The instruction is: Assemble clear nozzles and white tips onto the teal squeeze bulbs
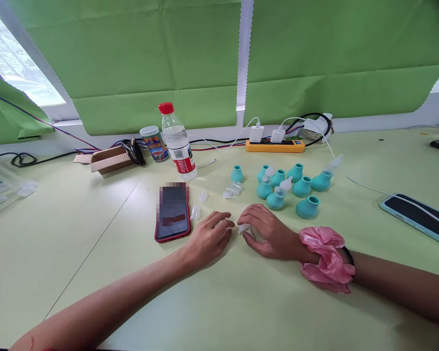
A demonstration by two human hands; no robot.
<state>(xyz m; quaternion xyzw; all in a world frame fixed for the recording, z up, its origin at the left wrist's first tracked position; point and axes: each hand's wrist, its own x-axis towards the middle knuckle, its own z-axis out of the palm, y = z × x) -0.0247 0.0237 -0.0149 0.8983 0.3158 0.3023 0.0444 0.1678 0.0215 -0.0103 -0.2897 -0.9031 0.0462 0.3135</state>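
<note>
My left hand [212,235] rests low over the table, fingers a little bent and apart, with nothing seen in them. Close on its right, my right hand [269,230] curls thumb and fingers round a small translucent white plastic piece [243,228], partly hidden by the fingers. Beyond my hands lie a clear plastic tube [235,188] and a small white piece [227,195]. Several teal squeeze bulbs with open necks stand behind my right hand, among them a near bulb [307,208]; some carry translucent tips, such as a white tip [286,184].
Left of my hands lie a red-cased phone [172,214] and a clear cap [195,213]. Farther back stand a water bottle [179,146], a can [154,144], a cardboard box [111,161] and a yellow power strip [274,146]. A white cable crosses a blue-edged phone [417,214].
</note>
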